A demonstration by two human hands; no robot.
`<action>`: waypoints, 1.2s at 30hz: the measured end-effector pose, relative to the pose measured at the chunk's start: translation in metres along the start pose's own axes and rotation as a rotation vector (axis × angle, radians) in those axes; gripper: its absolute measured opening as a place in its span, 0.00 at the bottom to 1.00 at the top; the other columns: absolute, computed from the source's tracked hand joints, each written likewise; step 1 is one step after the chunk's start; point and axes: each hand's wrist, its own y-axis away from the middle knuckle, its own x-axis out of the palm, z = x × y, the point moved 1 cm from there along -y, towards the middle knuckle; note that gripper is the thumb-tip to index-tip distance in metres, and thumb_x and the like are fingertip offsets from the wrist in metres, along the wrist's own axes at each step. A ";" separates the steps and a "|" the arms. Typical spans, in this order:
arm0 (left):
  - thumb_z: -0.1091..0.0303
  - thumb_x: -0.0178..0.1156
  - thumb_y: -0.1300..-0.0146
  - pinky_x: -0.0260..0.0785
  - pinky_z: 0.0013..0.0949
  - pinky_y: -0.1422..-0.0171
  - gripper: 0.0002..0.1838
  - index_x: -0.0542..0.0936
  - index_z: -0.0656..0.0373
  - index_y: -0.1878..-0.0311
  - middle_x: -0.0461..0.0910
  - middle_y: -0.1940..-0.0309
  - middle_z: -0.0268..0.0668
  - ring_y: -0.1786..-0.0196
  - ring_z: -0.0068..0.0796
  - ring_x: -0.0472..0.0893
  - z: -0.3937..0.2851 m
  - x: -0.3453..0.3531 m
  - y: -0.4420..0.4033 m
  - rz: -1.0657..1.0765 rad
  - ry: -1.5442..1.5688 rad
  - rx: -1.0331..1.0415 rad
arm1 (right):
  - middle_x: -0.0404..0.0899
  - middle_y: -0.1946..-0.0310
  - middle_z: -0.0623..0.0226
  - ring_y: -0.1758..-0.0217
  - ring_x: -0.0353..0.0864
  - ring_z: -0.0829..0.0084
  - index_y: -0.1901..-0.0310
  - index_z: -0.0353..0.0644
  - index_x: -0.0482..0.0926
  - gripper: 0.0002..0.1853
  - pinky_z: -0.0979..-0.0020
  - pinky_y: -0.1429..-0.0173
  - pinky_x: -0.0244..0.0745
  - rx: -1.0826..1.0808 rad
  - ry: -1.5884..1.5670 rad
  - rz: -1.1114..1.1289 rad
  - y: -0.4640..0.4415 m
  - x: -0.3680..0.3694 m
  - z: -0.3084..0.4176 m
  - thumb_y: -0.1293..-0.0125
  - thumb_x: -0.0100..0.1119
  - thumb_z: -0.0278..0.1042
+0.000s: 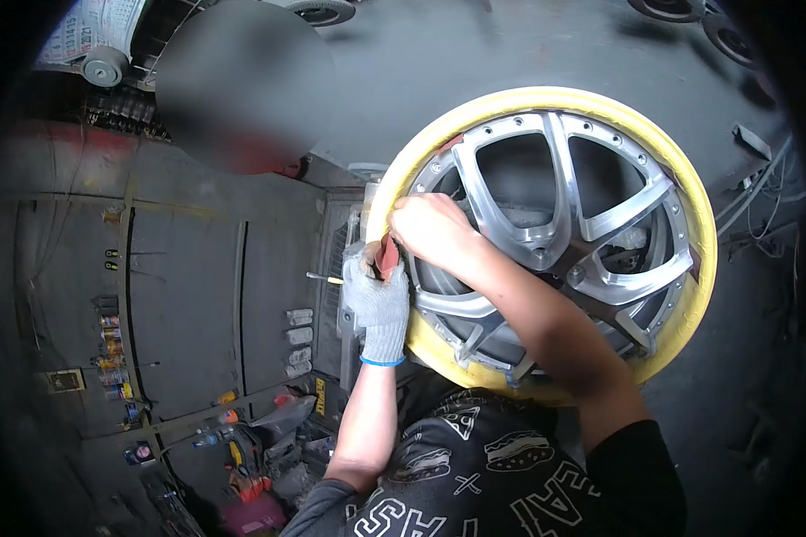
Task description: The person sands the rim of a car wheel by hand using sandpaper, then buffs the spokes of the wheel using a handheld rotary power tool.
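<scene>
A silver multi-spoke wheel [560, 192] with yellow covering round its outer rim [707, 224] fills the centre right. My left hand [376, 300], in a grey knitted glove with a blue cuff, is closed at the rim's left side on a folded reddish sheet [387, 258]. Just above it, my bare right hand [434, 228] has its fingers curled together at the inner edge of the rim, near the sheet's top. What its fingertips hold is hidden. My right forearm crosses over the spokes.
Cans and bottles [112, 362] line a shelf at the left. Assorted tools and bags [278, 447] lie at the lower left. Small wheels [734, 38] show at the top right, above a metal bracket [752, 143] and cables. A blurred round area covers the upper left.
</scene>
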 end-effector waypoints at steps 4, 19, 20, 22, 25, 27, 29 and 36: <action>0.66 0.73 0.47 0.74 0.40 0.54 0.13 0.83 0.60 0.60 0.82 0.64 0.42 0.61 0.42 0.82 0.003 0.002 0.003 0.026 -0.005 -0.016 | 0.84 0.73 0.53 0.69 0.88 0.58 0.73 0.39 0.85 0.08 0.61 0.64 0.82 -0.079 0.115 -0.139 0.003 0.003 -0.001 0.47 0.62 0.34; 0.71 0.71 0.48 0.73 0.41 0.60 0.11 0.82 0.62 0.62 0.80 0.69 0.42 0.65 0.43 0.81 0.002 0.000 -0.005 0.120 -0.206 0.176 | 0.84 0.70 0.57 0.63 0.87 0.59 0.73 0.38 0.84 0.07 0.61 0.61 0.83 -0.001 0.058 0.073 -0.002 -0.004 0.002 0.46 0.60 0.31; 0.71 0.71 0.49 0.73 0.42 0.60 0.12 0.82 0.62 0.62 0.80 0.69 0.42 0.65 0.44 0.81 -0.001 -0.002 -0.006 0.157 -0.227 0.174 | 0.84 0.71 0.57 0.64 0.87 0.59 0.74 0.37 0.84 0.07 0.60 0.62 0.83 0.008 0.073 0.049 -0.002 -0.004 0.003 0.46 0.60 0.31; 0.71 0.72 0.47 0.75 0.39 0.58 0.12 0.83 0.62 0.61 0.82 0.68 0.41 0.65 0.40 0.82 -0.007 -0.010 -0.007 0.200 -0.205 0.136 | 0.84 0.72 0.56 0.65 0.87 0.59 0.74 0.37 0.84 0.08 0.60 0.62 0.83 0.019 0.091 0.023 -0.002 -0.008 0.004 0.46 0.60 0.32; 0.70 0.71 0.43 0.75 0.29 0.55 0.12 0.84 0.62 0.56 0.84 0.64 0.39 0.63 0.25 0.82 -0.009 -0.015 -0.004 0.145 0.031 -0.095 | 0.84 0.72 0.56 0.66 0.88 0.58 0.73 0.37 0.84 0.08 0.59 0.63 0.83 0.041 -0.023 0.090 -0.002 -0.011 0.002 0.46 0.60 0.31; 0.71 0.71 0.43 0.74 0.28 0.55 0.12 0.84 0.63 0.56 0.84 0.65 0.38 0.64 0.24 0.81 -0.008 -0.016 -0.004 0.156 0.035 -0.115 | 0.85 0.75 0.57 0.68 0.89 0.60 0.73 0.42 0.87 0.07 0.62 0.63 0.83 0.017 0.123 -0.038 -0.003 0.002 -0.001 0.47 0.63 0.35; 0.73 0.71 0.42 0.74 0.27 0.55 0.13 0.83 0.64 0.54 0.83 0.65 0.33 0.63 0.22 0.80 0.001 -0.012 -0.002 0.144 0.107 -0.188 | 0.85 0.75 0.57 0.68 0.89 0.60 0.73 0.42 0.87 0.07 0.62 0.64 0.83 0.025 0.132 -0.027 -0.003 0.001 0.000 0.47 0.63 0.34; 0.75 0.69 0.39 0.68 0.21 0.65 0.07 0.81 0.63 0.59 0.82 0.67 0.33 0.70 0.14 0.74 0.003 -0.015 0.002 0.078 0.347 -0.342 | 0.85 0.71 0.58 0.66 0.88 0.61 0.73 0.39 0.85 0.07 0.61 0.62 0.83 0.056 0.117 0.070 -0.005 -0.001 -0.001 0.45 0.60 0.32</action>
